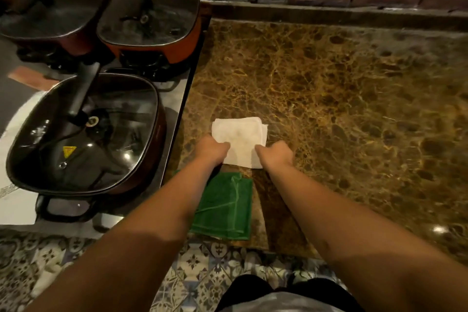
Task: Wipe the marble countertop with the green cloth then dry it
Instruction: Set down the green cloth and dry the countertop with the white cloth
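Two hands on the white cloth [239, 138]
Left hand [211, 147] and right hand [274, 153] each pinch its near edge on the marble countertop [342, 99]; green cloth [224, 206] lies folded just behind.

The marble surface [329, 99] lies open to the right and toward the back ledge [329, 14]. On the left, 3 lidded pans [86, 132] block passage; the green cloth [225, 208] occupies the near edge.

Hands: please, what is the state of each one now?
Left hand: holding the white cloth at its left edge.
Right hand: holding its right edge.
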